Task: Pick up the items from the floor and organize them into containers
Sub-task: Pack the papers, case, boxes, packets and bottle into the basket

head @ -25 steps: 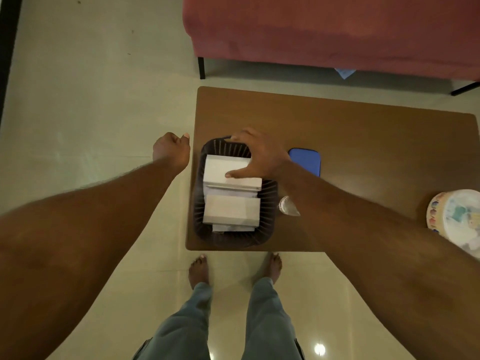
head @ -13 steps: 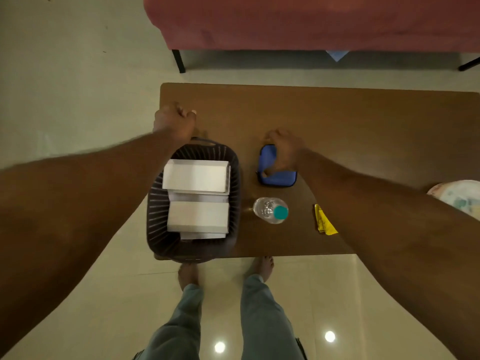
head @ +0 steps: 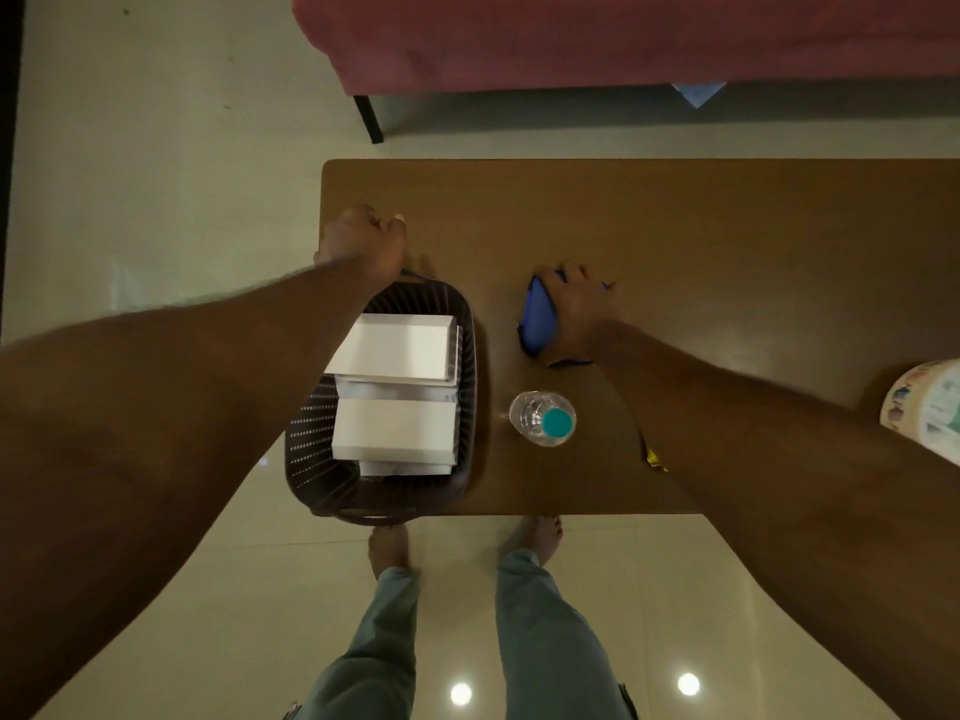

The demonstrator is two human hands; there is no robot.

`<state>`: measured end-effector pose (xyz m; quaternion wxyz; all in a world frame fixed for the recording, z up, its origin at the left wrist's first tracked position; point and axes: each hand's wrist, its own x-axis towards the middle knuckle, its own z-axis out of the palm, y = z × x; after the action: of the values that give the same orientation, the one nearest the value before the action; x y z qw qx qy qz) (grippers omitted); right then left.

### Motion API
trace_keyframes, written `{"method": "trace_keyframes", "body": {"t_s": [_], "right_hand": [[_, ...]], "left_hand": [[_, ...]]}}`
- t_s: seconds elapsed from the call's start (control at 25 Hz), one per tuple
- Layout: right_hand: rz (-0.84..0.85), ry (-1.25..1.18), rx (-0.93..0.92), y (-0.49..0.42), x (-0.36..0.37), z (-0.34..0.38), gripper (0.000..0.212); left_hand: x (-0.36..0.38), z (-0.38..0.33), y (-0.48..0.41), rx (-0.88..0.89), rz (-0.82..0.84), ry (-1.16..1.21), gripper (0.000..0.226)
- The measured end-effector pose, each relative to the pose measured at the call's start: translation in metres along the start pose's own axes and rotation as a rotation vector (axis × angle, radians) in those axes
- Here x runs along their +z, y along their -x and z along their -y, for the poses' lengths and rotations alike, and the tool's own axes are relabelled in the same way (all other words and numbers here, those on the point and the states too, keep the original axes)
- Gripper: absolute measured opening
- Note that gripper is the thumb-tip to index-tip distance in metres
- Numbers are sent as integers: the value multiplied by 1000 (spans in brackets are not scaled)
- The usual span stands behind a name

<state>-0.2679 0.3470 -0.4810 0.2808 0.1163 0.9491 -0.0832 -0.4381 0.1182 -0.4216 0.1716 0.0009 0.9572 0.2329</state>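
Note:
A dark slatted basket (head: pixel 470 356) stands at the near left corner of the brown table (head: pixel 701 226), holding stacked white boxes (head: pixel 395 392). My left hand (head: pixel 363 241) is a closed fist at the basket's far end, near its handle; whether it grips the handle is hidden. To the right of the basket, my right hand (head: pixel 579 309) is closed around a blue pouch (head: pixel 537 317) and tilts its left edge off the tabletop.
An upright clear water bottle with a teal cap (head: pixel 543 419) stands just in front of the pouch. A yellow wrapper (head: pixel 655 459) peeks from under my right forearm. A round patterned container (head: pixel 927 407) sits at the right edge. A red sofa (head: pixel 623 39) lies beyond the table.
My right hand left the boxes in the basket, moved right to the blue pouch and closed on it, tilting it. My left hand shifted to the basket's far end.

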Motion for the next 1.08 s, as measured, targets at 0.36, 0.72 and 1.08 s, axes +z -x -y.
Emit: {"method": "trace_keyframes", "body": {"t_s": [0.36, 0.72, 1.08], "right_hand": [[-221, -281, 71, 40, -113, 71, 136], [-85, -215, -305, 107, -86, 236, 123], [-50, -101, -235, 124, 1, 262, 124]], "left_hand": [[-83, 33, 27, 18, 13, 111, 42], [-143, 108, 55, -61, 63, 210, 37], [-127, 155, 66, -115, 130, 211, 32]]}}
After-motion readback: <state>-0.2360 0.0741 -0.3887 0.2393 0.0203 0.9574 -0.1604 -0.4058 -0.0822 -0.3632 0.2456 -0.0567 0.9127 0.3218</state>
